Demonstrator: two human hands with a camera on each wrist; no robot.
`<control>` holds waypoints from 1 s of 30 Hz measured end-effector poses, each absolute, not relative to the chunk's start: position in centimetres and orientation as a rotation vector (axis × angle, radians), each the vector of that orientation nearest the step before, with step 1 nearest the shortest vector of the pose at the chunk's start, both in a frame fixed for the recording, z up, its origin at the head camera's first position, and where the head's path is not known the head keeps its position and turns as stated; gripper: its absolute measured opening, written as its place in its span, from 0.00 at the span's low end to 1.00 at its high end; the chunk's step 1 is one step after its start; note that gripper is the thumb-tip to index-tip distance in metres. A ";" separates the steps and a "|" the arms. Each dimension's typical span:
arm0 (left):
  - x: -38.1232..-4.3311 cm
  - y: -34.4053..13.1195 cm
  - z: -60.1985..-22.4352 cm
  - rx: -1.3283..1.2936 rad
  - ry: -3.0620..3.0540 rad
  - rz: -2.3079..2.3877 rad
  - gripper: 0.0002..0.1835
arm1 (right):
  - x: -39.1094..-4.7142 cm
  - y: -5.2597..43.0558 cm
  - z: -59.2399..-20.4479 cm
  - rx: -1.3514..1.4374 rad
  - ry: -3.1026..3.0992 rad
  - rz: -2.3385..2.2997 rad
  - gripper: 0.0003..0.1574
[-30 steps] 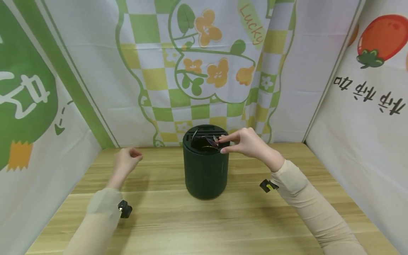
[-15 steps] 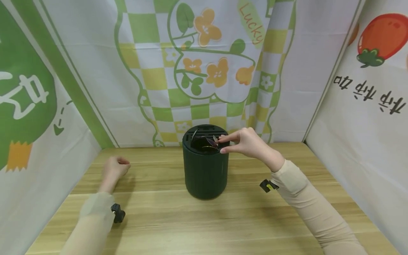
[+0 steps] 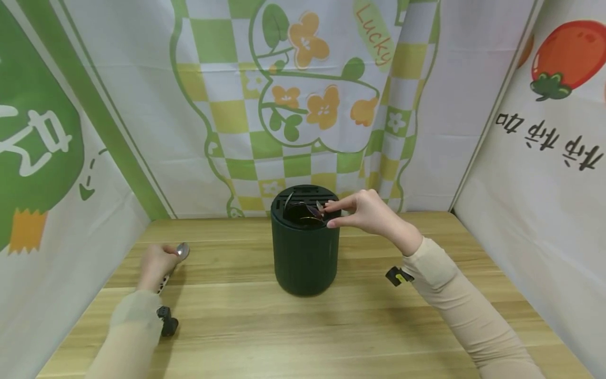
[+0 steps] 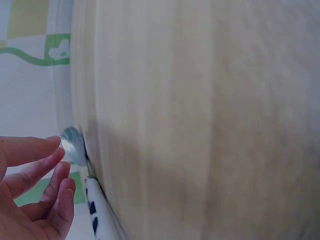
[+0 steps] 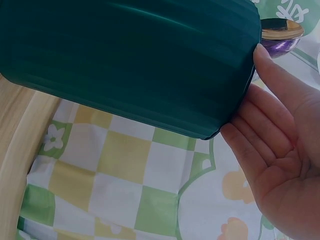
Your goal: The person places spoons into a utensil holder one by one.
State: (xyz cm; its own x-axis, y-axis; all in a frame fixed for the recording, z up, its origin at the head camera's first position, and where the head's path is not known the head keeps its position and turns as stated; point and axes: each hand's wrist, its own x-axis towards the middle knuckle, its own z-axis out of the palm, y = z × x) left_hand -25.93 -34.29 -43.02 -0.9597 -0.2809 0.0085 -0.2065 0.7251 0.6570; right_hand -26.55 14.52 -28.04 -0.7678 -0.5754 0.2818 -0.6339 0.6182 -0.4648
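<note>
My left hand (image 3: 155,261) is over a spoon (image 3: 182,251) on the table's left. In the left wrist view, the spoon's metal bowl (image 4: 74,145) is right by my fingertips, and its white handle with dark marks (image 4: 99,212) runs along the table surface. These fingers are parted and gently bent, not wrapped round it. My right hand (image 3: 366,213) holds the top rim of a dark green cylindrical holder (image 3: 305,258), thumb and fingers set apart on it. Sunglasses (image 5: 282,37) stick out of the holder's opening beside my thumb; their lower part is hidden inside.
The slotted lid (image 3: 306,190) covers the back of the holder. Printed cloth (image 3: 307,158) hangs right behind the wooden table (image 3: 265,337), with more cloth (image 3: 535,173) on the right. Small black cameras (image 3: 168,321) sit on both wrists.
My left hand has moved left and nearer to me, down to the table. The spoon now shows at its fingertips. The right hand, holder and sunglasses have stayed put.
</note>
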 end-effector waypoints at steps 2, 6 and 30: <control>-25.9 -34.5 -43.1 0.397 -2.822 -1.044 0.14 | -26.6 14.6 -28.1 1.025 -2.730 0.848 0.22; -25.7 -34.7 -43.1 0.392 -2.839 -1.006 0.12 | -26.7 14.6 -28.2 1.027 -2.727 0.847 0.22; -25.7 -34.9 -42.7 0.459 -2.943 -0.973 0.09 | -26.8 14.7 -28.2 1.026 -2.732 0.871 0.22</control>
State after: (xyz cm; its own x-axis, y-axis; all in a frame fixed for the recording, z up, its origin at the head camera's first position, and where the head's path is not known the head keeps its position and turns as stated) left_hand -25.75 -34.85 -42.74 -0.9570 -0.2776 -0.0837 -0.2728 0.7642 0.5844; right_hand -26.79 14.66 -28.22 -0.7691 -0.5753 0.2783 -0.6302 0.6104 -0.4799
